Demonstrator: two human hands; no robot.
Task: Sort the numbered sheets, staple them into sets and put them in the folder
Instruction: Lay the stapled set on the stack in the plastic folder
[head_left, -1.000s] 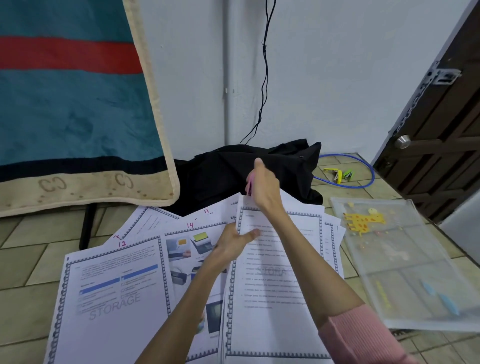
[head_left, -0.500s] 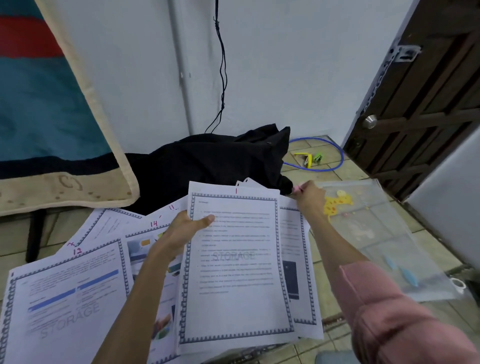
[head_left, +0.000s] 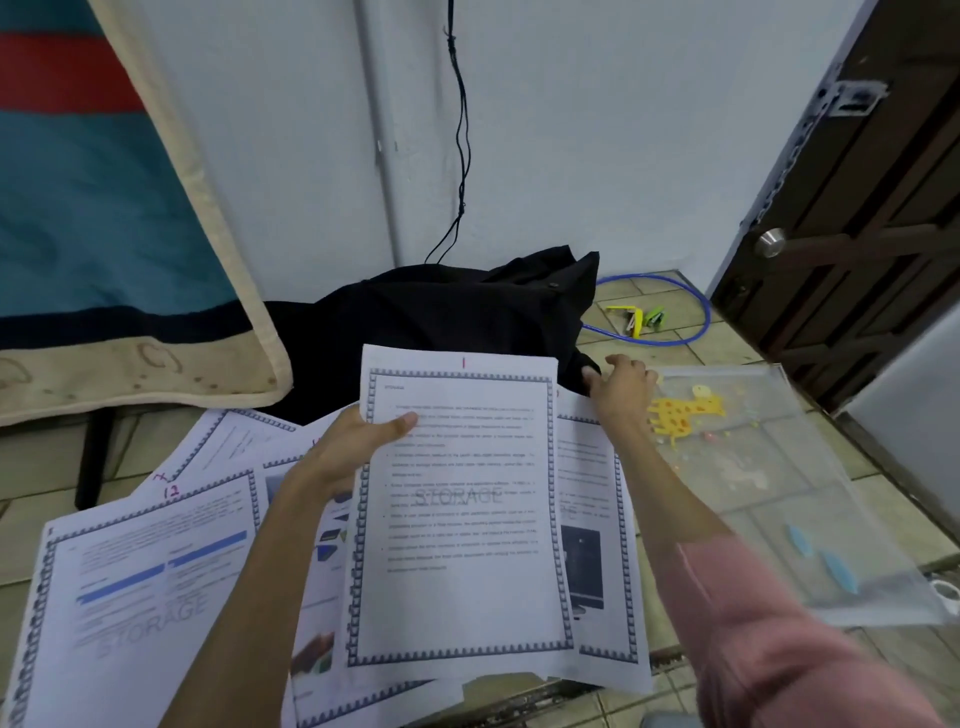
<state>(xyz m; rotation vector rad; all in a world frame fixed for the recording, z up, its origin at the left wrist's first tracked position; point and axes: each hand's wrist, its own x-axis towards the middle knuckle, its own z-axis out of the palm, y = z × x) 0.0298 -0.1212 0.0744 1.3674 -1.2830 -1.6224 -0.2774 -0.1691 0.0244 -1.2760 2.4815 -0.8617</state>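
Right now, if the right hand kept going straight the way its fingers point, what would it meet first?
Probably the black cloth: the right hand points up-left at its corner, fingertips seemingly already at its edge. Depth is unclear.

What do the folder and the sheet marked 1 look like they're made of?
Folder: seemingly thin, flexible plastic, glossy and see-through, since the floor tiles show through it. Sheet 1: plain matte white paper, printed, bending slightly in the left hand.
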